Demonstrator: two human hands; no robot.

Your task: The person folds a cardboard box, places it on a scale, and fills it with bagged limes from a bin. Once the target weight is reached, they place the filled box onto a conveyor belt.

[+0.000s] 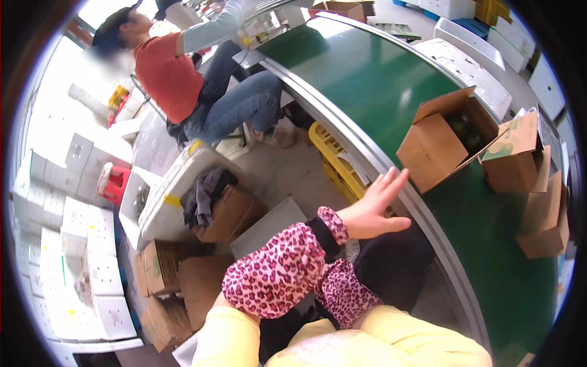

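My left hand (373, 209) is open with fingers spread. It reaches over the metal rim of a green conveyor belt (367, 79), with the fingertips just short of an open cardboard box (431, 150). The box lies tilted on the belt with dark green fruit (465, 131) inside. A pink leopard-print sleeve (275, 275) covers that forearm. A second leopard-print sleeve (345, 293), on my right arm, ends against a dark shape, and the right hand itself is hidden.
Two more cardboard boxes (516, 156) (544, 226) lie on the belt to the right. A yellow crate (333, 159) sits under the belt's edge. A person in a red shirt (165, 73) sits at the far end. Flattened cartons (183, 281) and white foam boxes (73, 220) fill the floor.
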